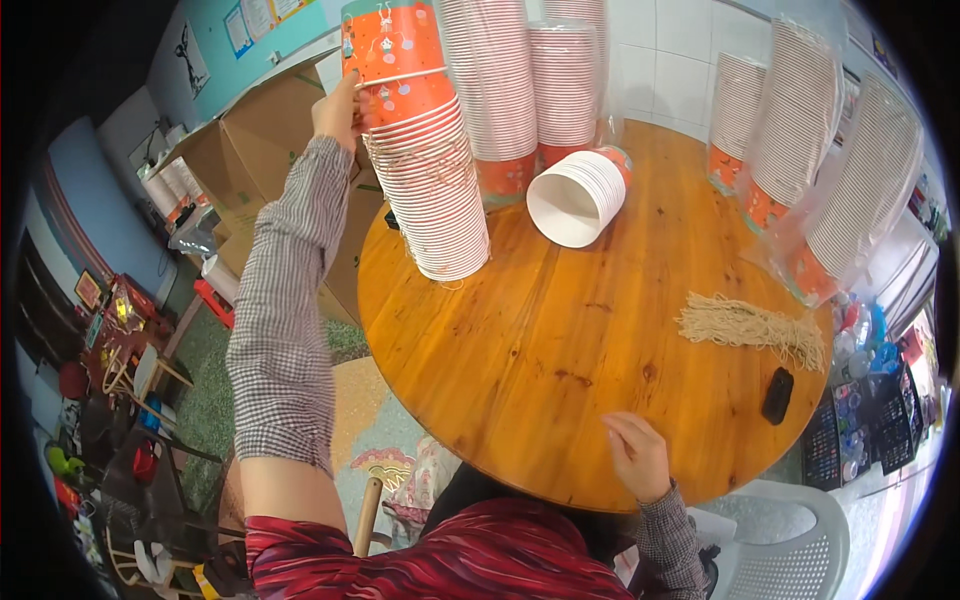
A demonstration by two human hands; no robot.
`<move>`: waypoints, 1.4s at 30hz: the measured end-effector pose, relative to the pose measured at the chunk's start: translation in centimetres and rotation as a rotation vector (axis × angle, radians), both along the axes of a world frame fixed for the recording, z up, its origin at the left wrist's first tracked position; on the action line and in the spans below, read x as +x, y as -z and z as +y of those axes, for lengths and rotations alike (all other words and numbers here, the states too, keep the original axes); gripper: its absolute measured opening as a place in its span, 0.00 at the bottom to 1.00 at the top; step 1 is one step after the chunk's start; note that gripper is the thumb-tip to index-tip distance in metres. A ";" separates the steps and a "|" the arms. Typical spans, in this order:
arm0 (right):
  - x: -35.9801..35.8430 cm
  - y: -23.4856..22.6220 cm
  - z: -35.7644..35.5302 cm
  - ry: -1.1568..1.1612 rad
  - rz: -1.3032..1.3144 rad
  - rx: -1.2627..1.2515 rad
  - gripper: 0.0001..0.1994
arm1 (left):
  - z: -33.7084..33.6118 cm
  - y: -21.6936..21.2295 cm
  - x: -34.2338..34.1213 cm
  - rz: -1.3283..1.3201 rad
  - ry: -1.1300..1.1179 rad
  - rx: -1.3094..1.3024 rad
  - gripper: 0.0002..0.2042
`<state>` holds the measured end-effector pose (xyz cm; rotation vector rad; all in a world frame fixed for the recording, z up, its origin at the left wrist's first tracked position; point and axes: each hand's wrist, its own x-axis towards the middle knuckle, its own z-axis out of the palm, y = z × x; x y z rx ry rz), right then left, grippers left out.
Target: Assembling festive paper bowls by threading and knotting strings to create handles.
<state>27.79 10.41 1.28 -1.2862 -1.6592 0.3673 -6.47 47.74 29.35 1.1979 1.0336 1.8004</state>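
On the left of the table (520, 350), your tall stack (425, 190) of cups stands with its rims down and string around it. Your left hand (340, 112) touches the side of its top cup (398, 35); the fingers bend there, but you cannot tell if they grip. Your right hand (638, 458) is at the near edge, empty, its fingers loose and partly straight. Small pictures show on the orange cups. A short stack (575, 197) lies on its side in the middle. To the right are string (755, 330) and a black thing (777, 396). Far left, posters (250, 22) bear writing too small to read.
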 end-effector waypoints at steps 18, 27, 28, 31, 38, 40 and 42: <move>2.5 -3.6 8.4 -0.056 -0.043 -0.093 0.08 | 4.9 -7.9 -3.9 1.091 -0.249 0.454 0.15; 2.6 -1.3 9.2 -0.081 -0.022 -0.137 0.08 | 9.0 -9.1 -8.2 1.044 -0.087 0.526 0.13; 2.7 -1.2 9.2 -0.081 -0.024 -0.140 0.08 | 9.3 -9.2 -8.6 1.030 -0.029 0.548 0.13; 2.6 -0.8 9.2 -0.085 0.004 -0.150 0.08 | 9.7 -8.8 -9.7 1.028 -0.017 0.551 0.13; 3.0 -0.1 9.2 -0.083 -0.061 -0.187 0.09 | 7.1 -6.4 -6.3 1.036 -0.142 0.637 0.09; 3.0 0.0 9.3 -0.076 -0.060 -0.211 0.09 | 5.8 -4.7 -4.9 0.910 -0.168 0.696 0.10; 3.0 0.1 9.1 -0.048 -0.055 -0.235 0.10 | 5.8 -3.0 -4.8 0.778 -0.193 0.749 0.11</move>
